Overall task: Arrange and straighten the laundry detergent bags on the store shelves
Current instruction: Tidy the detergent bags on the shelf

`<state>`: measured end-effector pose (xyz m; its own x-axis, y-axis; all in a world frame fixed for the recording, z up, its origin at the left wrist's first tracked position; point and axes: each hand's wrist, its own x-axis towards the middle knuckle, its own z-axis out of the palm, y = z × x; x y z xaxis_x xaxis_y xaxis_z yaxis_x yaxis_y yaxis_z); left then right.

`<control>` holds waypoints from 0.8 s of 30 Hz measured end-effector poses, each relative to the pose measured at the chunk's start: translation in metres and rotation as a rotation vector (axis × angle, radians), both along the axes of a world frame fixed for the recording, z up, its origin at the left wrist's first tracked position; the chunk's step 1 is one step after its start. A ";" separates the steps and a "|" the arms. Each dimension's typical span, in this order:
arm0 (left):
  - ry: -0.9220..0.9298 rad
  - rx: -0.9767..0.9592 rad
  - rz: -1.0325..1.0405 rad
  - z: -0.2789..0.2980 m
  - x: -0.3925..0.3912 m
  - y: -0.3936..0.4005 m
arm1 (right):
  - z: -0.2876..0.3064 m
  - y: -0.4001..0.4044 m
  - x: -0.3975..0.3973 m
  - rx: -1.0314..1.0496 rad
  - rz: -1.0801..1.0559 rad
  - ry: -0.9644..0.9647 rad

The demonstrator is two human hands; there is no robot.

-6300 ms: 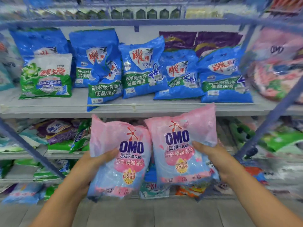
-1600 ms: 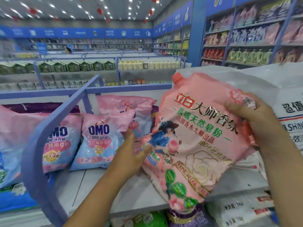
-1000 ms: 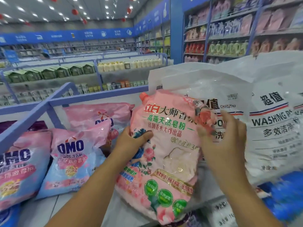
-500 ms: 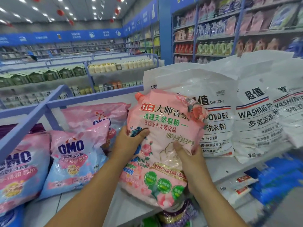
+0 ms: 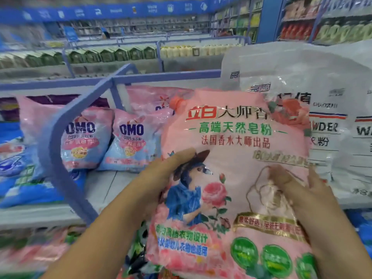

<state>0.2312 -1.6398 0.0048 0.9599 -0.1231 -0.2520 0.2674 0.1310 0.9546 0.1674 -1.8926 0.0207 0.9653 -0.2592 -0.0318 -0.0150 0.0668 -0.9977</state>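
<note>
A large pink soap-powder bag (image 5: 231, 137) with an orange spout and a rose picture stands tilted in front of me, over the front edge of the top shelf (image 5: 104, 186). My left hand (image 5: 159, 178) grips its left edge, thumb across the front. My right hand (image 5: 298, 190) holds the right side, thumb pressed on the front. Two pink-and-blue OMO bags (image 5: 128, 141) lean upright on the shelf to the left. Big white washing-powder bags (image 5: 332, 121) stand behind and to the right.
A blue metal shelf divider (image 5: 60, 141) curves down at the left, with blue detergent bags (image 5: 26, 178) beyond it. Lower shelves hold more bags. Across the aisle are further store shelves with green packs and bottles.
The pink bag now sits closer and larger in view, and both hands have shifted a little on its sides. The camera has tipped down and leftward.
</note>
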 end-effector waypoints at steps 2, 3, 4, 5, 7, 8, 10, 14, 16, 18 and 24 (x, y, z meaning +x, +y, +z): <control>0.056 -0.082 0.041 -0.010 -0.034 0.009 | 0.002 0.014 -0.018 -0.095 0.052 0.008; 0.072 -0.130 0.067 -0.010 -0.053 0.014 | 0.002 0.022 -0.027 -0.143 0.057 0.031; 0.057 -0.163 0.086 -0.015 -0.068 0.022 | 0.001 0.031 -0.034 -0.173 0.071 0.053; 0.047 -0.170 0.118 -0.015 -0.087 0.030 | 0.000 0.040 -0.043 -0.191 0.100 0.062; 0.005 -0.145 0.193 -0.021 -0.122 0.052 | -0.003 0.064 -0.063 -0.229 0.154 0.088; -0.012 -0.136 0.208 -0.027 -0.139 0.066 | -0.007 0.076 -0.075 -0.253 0.182 0.109; -0.022 -0.095 0.227 -0.036 -0.173 0.096 | -0.017 0.104 -0.102 -0.265 0.216 0.157; -0.060 0.001 0.263 -0.052 -0.243 0.153 | -0.034 0.155 -0.171 -0.334 0.166 0.160; -0.066 0.041 0.247 -0.058 -0.275 0.171 | -0.035 0.172 -0.204 -0.326 0.146 0.167; -0.028 -0.002 0.241 -0.063 -0.306 0.185 | -0.027 0.188 -0.229 -0.372 0.171 0.137; 0.055 -0.033 0.385 -0.077 -0.363 0.233 | -0.039 0.239 -0.260 -0.366 0.359 0.175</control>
